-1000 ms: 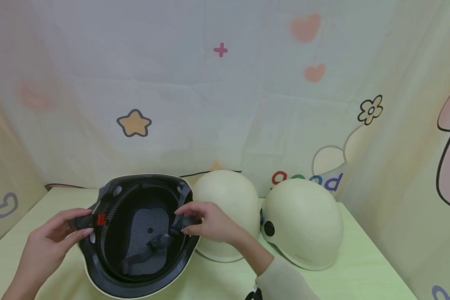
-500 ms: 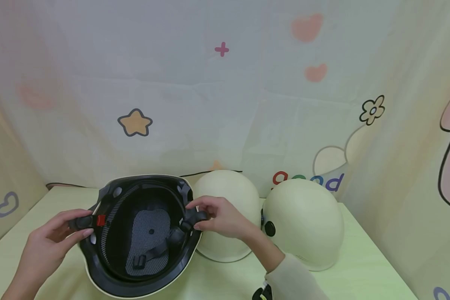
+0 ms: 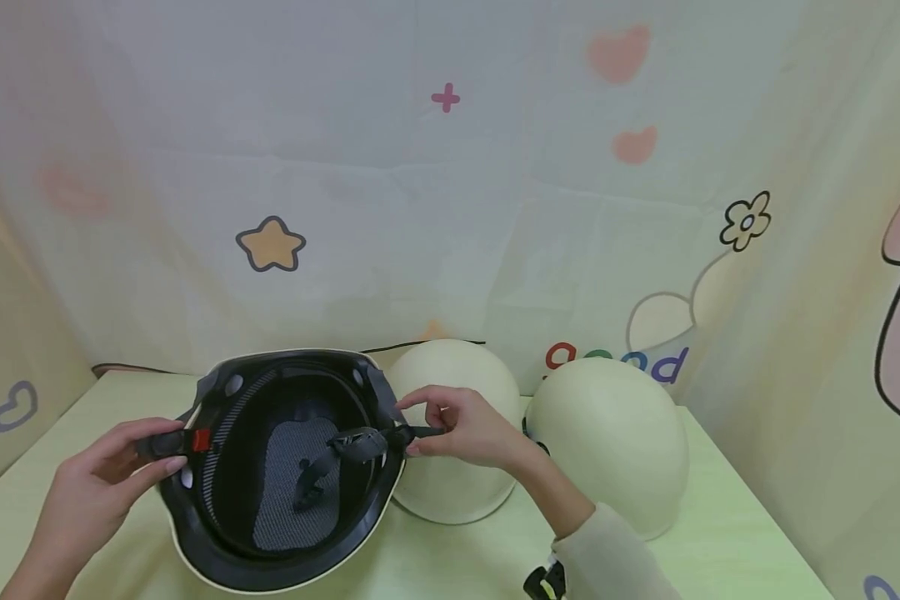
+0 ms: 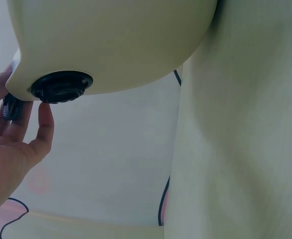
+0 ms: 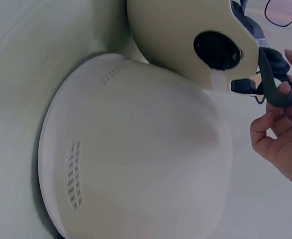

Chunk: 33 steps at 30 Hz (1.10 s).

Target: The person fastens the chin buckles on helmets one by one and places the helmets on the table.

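Note:
A cream helmet [image 3: 270,581] lies upside down on the table, its black lining facing up. My left hand [image 3: 93,492] pinches a black buckle [image 3: 167,445] with a red button at the helmet's left rim. Over the right rim, my right hand [image 3: 480,429] pinches a black chin strap [image 3: 362,446], whose loose part hangs into the lining. The right wrist view shows the strap [image 5: 271,79] bent around between the fingers of that hand [image 5: 285,137]. From below, the left wrist view shows the shell [image 4: 111,45] and fingers of my left hand [image 4: 16,144] near a round black disc [image 4: 61,87].
Two more cream helmets stand dome up to the right: one [image 3: 453,492] directly beside the upturned helmet, the other [image 3: 615,450] farther right. A thin black cable [image 3: 397,346] runs along the table's back edge, before a printed cloth [image 3: 345,292].
My right hand has moved right and slightly up, drawing the strap from inside the helmet across its right rim. The left hand stays in place on the buckle.

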Tool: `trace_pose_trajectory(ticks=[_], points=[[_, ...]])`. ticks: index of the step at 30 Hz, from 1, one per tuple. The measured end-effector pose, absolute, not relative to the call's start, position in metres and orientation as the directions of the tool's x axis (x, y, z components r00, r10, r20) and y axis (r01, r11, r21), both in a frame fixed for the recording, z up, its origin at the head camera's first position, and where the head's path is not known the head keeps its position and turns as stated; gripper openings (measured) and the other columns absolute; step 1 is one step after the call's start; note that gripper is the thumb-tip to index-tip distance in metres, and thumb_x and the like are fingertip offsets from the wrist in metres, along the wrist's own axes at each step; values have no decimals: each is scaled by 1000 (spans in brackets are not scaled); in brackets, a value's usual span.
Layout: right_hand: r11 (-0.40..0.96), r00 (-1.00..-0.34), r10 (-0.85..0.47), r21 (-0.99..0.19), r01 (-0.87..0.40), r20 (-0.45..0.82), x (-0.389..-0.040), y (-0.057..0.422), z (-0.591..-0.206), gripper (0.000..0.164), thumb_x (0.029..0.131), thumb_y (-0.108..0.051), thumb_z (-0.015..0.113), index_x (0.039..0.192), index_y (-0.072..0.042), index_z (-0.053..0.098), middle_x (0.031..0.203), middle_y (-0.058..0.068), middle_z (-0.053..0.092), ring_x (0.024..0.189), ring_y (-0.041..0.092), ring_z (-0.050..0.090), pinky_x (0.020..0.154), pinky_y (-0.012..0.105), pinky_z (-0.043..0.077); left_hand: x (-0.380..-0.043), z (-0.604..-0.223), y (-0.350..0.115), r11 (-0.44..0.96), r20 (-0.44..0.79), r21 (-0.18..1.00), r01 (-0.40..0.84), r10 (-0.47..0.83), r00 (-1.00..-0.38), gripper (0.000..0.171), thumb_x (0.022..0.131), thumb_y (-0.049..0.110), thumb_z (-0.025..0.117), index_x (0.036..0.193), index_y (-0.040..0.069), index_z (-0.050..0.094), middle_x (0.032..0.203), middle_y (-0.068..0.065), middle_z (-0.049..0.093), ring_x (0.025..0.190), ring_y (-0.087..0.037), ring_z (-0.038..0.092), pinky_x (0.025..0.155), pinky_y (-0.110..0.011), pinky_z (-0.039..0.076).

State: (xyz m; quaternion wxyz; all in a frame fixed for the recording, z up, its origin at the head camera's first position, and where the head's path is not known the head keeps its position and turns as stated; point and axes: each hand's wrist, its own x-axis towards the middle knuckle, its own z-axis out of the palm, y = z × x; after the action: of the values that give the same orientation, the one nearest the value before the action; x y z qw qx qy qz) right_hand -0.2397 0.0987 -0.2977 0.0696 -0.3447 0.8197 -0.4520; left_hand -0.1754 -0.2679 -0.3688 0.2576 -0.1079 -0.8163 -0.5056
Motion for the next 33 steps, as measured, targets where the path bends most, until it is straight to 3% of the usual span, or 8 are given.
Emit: trace_pose_trajectory(ticks=[5,9,19,25,28,33], points=[[388,-702,-689,-727,-566,179,-240,105,-298,46,77,-9,73,121,-9,60,67,5,38,56,8,35,56,20,34,-174,-370,-268,458,532,771,441,-84,-843,42,73,-10,70,113,-3,59,96,16,62,83,3,59,69,-9,45],[423,-667,-722,-646,-635,184,-240,104,-303,42,78,-15,73,118,-9,63,67,2,37,61,8,36,58,19,33,-175,-371,-267,444,539,771,456,-75,-839,43,73,-12,69,113,-4,58,97,15,62,83,2,59,70,-9,46],[493,-736,-626,-601,-629,258,-237,98,-315,22,78,-20,74,97,-11,66,57,-9,34,53,4,32,53,20,31,-176,-370,-266,443,547,764,469,-60,-835,42,73,-12,68,113,-4,58,96,14,62,82,1,60,69,-10,46],[511,-751,-587,-581,-633,302,-237,99,-317,14,79,-16,72,90,-10,64,81,-4,59,72,9,49,66,23,42,-177,-370,-266,434,569,752,495,-51,-821,42,72,-14,68,112,-4,58,97,12,62,84,2,60,71,-9,45],[511,-749,-577,-572,-642,326,-237,102,-316,15,78,-13,73,90,-9,64,88,-2,60,78,12,51,71,25,43,-178,-370,-266,433,586,741,513,-43,-809,42,72,-16,68,111,-4,58,97,10,62,85,2,59,73,-8,45],[451,-736,-562,-607,-655,376,-237,109,-314,15,76,-5,73,84,-7,61,92,2,56,82,15,52,66,25,47,-177,-369,-266,455,584,735,503,-49,-810,41,72,-14,68,110,-4,59,98,12,60,86,3,58,75,-7,43]])
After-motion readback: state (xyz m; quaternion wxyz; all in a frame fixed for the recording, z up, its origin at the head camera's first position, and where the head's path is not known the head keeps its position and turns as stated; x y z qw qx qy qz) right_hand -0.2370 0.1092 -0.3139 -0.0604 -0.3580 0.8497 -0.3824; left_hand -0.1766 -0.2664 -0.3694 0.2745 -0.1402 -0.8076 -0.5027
